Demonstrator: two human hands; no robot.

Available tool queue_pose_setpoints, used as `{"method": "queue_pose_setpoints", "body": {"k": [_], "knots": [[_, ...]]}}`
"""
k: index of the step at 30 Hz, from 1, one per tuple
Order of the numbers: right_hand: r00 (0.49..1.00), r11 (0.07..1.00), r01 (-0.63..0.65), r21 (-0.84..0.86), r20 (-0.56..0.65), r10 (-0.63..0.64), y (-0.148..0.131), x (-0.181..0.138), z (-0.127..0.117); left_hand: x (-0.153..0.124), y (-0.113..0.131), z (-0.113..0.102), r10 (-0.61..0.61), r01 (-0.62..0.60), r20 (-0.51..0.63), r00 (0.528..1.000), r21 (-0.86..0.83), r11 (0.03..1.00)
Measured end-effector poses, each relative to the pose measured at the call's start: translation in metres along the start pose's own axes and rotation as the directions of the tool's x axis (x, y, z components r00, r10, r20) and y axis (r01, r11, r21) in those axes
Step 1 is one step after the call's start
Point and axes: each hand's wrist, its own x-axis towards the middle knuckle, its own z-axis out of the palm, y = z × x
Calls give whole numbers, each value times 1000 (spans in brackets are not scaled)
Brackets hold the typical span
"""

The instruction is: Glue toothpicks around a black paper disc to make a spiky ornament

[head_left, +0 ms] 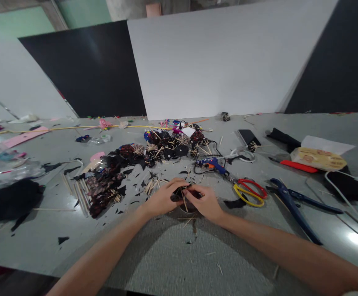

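My left hand (163, 198) and my right hand (208, 203) meet over the near middle of the table. Both are closed on a small black piece (176, 195) with thin wooden sticks (184, 200) attached to it or lying against it. The fingers of my right hand pinch close to the sticks, while those of my left hand curl round the black piece's far side. Much of the piece is hidden by my fingers. Just beyond the hands lie loose wooden sticks (152, 186) and a blue glue gun (217, 165).
Scissors (249, 192) with red and yellow handles and blue-handled cutters (293, 201) lie right. Farther back are a red utility knife (299, 165), a yellow packet (317, 158) and a phone (248, 138). Black stick-ribbed discs (169, 144) are heaped behind my hands; dark patterned fabric (105, 185) lies left.
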Motion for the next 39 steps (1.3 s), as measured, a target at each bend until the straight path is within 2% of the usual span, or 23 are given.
{"method": "queue_pose_setpoints", "body": {"k": [18,28,34,39], "knots": [[1000,1000,14,-10,-12,-14,0,0,0,-2,0,2,21,-21,-12,1000,-10,1000],[1000,1000,5,7,-8,-5,1,0,1,-2,4,2,-22,22,-14,1000,-1,1000],[1000,1000,-18,8,1,18,2,0,1,-5,1,4,-113,113,-29,993,-3,994],[1000,1000,-17,11,-2,17,3,-1,1,-5,2,3,-101,101,-26,995,0,995]]}}
